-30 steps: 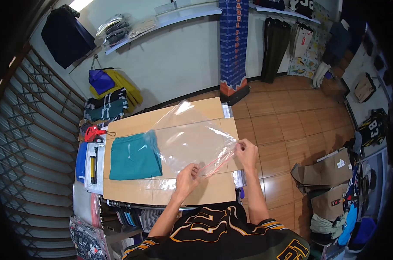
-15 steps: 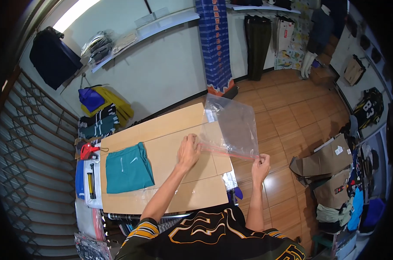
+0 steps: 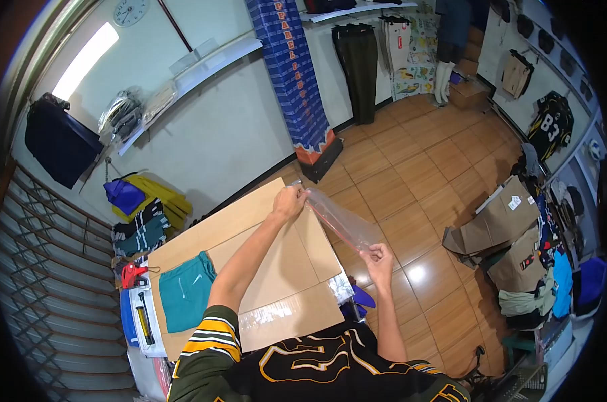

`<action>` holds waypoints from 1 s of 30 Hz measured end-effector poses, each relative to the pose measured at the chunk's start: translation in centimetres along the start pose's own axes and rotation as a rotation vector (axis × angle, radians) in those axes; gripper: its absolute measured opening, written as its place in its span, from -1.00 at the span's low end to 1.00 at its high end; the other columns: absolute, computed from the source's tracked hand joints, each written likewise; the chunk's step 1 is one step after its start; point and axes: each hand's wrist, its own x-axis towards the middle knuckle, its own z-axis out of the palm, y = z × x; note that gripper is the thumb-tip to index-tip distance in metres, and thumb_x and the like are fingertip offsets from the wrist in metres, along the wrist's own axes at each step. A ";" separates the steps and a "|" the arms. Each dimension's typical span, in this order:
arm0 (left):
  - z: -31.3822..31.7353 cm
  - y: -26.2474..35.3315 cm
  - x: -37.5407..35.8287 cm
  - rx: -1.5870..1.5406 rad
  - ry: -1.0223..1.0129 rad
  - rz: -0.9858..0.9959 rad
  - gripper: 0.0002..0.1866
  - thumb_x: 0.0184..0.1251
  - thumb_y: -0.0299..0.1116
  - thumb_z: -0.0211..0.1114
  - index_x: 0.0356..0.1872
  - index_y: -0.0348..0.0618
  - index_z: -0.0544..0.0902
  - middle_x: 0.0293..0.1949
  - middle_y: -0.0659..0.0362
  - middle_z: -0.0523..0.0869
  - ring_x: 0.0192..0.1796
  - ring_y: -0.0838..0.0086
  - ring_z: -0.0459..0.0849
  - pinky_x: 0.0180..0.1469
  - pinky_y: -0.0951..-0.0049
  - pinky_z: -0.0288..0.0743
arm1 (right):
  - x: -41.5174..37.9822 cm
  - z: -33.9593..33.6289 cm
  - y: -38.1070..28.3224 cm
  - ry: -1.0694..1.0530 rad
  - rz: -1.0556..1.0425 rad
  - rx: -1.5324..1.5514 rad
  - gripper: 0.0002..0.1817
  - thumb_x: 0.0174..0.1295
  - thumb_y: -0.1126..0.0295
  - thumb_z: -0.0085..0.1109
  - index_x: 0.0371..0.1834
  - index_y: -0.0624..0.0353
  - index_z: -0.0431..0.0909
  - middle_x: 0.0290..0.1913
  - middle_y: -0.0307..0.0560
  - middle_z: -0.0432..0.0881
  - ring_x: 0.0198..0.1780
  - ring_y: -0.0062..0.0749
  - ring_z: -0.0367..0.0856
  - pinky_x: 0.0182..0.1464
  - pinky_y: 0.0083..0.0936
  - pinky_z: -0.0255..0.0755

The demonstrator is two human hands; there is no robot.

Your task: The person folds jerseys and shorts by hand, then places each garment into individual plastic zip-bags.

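Observation:
A clear plastic bag (image 3: 343,218) with a red strip along one edge is stretched between my hands, beyond the right side of the cardboard. My left hand (image 3: 289,203) pinches one end near the far corner of the cardboard sheet (image 3: 270,251). At the other end, my right hand (image 3: 378,258) has its fingers closed on the plastic, above the tiled floor. A folded teal garment (image 3: 186,291) with a small white mark lies on the left part of the cardboard, partly behind my left arm.
A red tool (image 3: 133,275) and a yellow-and-black tool (image 3: 144,324) lie left of the cardboard. Behind it rises a blue pillar (image 3: 293,87). Brown cardboard boxes (image 3: 494,224) and piled clothes (image 3: 527,295) stand at the right.
My left hand has moved away from my body toward the cardboard's far corner. The bag, earlier spread wide, now looks narrow and slanted. The camera view has shifted.

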 end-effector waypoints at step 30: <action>-0.2 -5.0 0.0 -0.623 -0.060 0.032 -0.77 0.26 -0.29 0.52 -0.34 -0.27 0.72 -0.52 0.26 0.67 -0.47 0.65 0.56 -0.37 0.53 0.49 | -10.5 7.2 -5.1 0.259 -0.211 -0.494 -0.81 0.21 0.37 0.34 -0.33 0.20 0.50 -0.57 0.00 0.56 -0.53 -0.11 0.57 -0.41 -0.17 0.39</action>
